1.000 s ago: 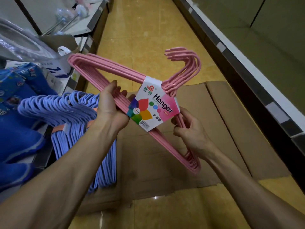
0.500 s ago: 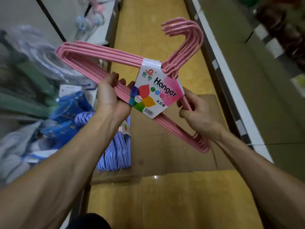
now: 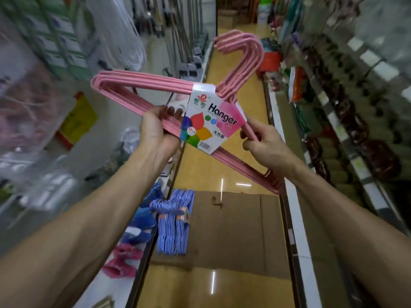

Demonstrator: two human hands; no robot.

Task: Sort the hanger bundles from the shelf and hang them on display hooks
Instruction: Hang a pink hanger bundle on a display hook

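Note:
I hold a bundle of pink hangers (image 3: 142,82) at chest height in the aisle, bound by a white paper label reading "Hanger". My left hand (image 3: 155,128) grips the bundle's lower bar left of the label. My right hand (image 3: 261,140) pinches the sloping arm to the right of the label. The hooks point up and away from me. Below, a pile of lilac hanger bundles (image 3: 174,225) lies partly on flattened cardboard (image 3: 240,230) on the floor.
Shelves line both sides of the narrow aisle: a left shelf (image 3: 124,285) with blue and pink items and blurred packaged goods, a right shelf (image 3: 347,138) with dark packets. The yellow floor (image 3: 240,112) runs ahead toward more stock at the far end.
My view has lifted from the floor to look down the aisle. The pink bundle stays in both hands and has risen with them; the lilac pile now sits lower in view.

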